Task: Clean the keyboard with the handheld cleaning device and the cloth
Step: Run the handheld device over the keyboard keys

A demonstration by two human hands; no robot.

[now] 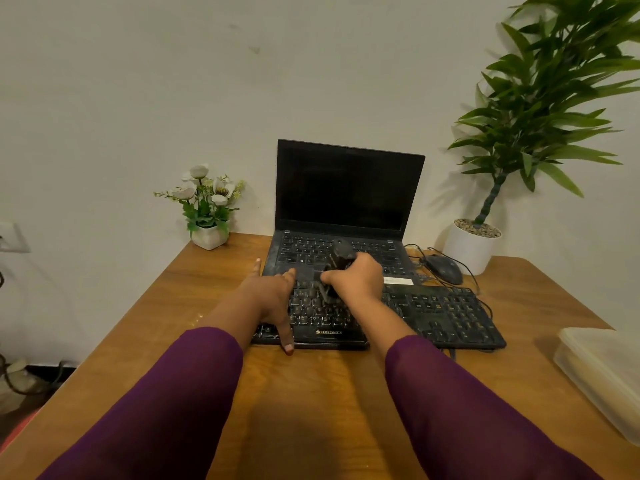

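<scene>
On keyboard (pixel 450 317) front edge, ZEBRONICS logo (pixel 329 332)

keyboard (pixel 450 317) front edge, "ZEBRONICS" brand

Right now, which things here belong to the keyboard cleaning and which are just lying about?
In use: keyboard, handheld cleaning device in the right hand, left hand on the keyboard.
Lying about: laptop, mouse, flower pot, potted plant, plastic container.

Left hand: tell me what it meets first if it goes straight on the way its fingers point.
Probably the laptop: its front left edge lies beyond the fingertips of the left hand, though depth is unclear.
</scene>
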